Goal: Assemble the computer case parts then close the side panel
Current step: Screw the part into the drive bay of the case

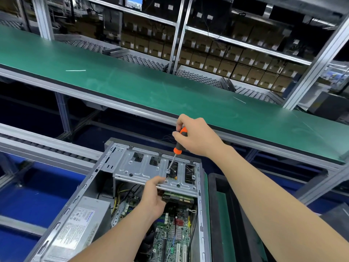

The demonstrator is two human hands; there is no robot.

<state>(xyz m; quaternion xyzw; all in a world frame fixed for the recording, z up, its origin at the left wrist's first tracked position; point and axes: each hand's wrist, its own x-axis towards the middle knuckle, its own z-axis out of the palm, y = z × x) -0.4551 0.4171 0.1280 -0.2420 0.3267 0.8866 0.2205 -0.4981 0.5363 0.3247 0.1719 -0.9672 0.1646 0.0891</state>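
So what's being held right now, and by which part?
The right hand holds the screwdriver by its orange handle; the left hand grips the drive cage by its near edge.

Bright, even overhead light gives soft shadows and a pale sheen on the long green conveyor belt. Wide-angle distortion bends the edges; the far brown cardboard boxes look dim and blurred.

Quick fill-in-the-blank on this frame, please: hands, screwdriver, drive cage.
The right hand grips a screwdriver whose handle is black and ____.
Its tip touches a ____ on the drive cage.
The left hand holds the cage's edge; the conveyor belt beyond is ____.
Missing: orange; screw; green.
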